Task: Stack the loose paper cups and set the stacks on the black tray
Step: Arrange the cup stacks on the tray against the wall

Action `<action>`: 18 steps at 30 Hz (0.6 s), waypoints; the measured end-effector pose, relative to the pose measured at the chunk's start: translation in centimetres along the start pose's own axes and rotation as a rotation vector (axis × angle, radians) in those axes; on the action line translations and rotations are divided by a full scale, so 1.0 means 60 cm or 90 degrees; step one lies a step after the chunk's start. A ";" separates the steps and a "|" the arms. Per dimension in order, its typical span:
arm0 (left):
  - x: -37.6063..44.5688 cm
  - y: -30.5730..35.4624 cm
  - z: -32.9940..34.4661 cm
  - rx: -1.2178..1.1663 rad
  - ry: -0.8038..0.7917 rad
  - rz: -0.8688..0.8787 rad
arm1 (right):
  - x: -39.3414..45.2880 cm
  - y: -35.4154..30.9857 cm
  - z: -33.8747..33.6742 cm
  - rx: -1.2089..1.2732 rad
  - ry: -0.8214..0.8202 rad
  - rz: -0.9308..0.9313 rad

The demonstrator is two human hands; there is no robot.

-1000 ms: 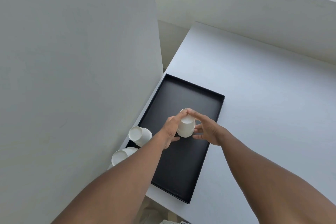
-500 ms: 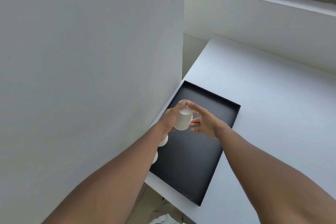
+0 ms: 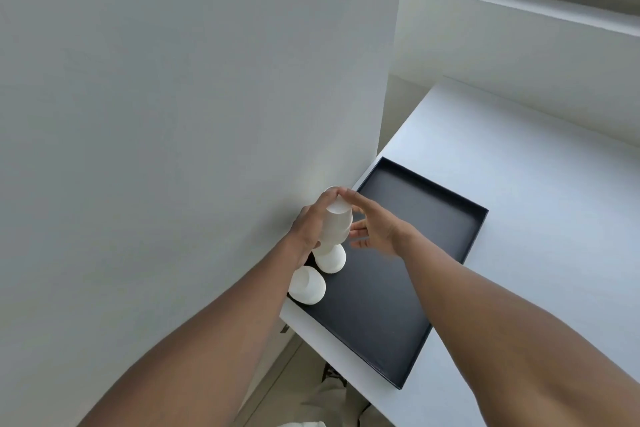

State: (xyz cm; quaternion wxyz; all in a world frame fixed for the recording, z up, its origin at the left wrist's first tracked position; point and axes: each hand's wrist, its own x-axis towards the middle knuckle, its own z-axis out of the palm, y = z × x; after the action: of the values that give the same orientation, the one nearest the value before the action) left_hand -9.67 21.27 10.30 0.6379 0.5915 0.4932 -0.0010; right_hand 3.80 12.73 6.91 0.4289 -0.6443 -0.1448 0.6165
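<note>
Smoothly tapered, the matte white paper cup stack (image 3: pixel 335 225) sits upside down in the left hand (image 3: pixel 311 225), above the black tray's (image 3: pixel 433 218) near-left corner; the right hand (image 3: pixel 374 229) hovers open beside it. Two loose cups (image 3: pixel 330 257) (image 3: pixel 306 286) rest on that corner, on a pale table (image 3: pixel 536 166) by a plain wall (image 3: pixel 173 114).

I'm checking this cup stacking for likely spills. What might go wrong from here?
The left hand holds the cup stack right over two loose cups at the black tray's left edge; lowering it may knock them off. The right hand only touches the top, so the stack might tilt.
</note>
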 end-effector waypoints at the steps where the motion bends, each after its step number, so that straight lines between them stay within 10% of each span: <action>1: -0.003 -0.003 -0.003 -0.004 0.002 -0.003 | 0.000 0.000 0.005 -0.002 -0.002 0.001; 18: -0.005 -0.035 -0.022 -0.047 0.052 -0.020 | 0.013 0.002 0.056 -0.040 0.020 0.046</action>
State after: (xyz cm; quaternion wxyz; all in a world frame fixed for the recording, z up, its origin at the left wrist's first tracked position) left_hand -11.88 21.47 9.18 0.6385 0.5591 0.5279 0.0315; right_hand 0.85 14.47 6.69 0.3882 -0.6717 -0.1338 0.6166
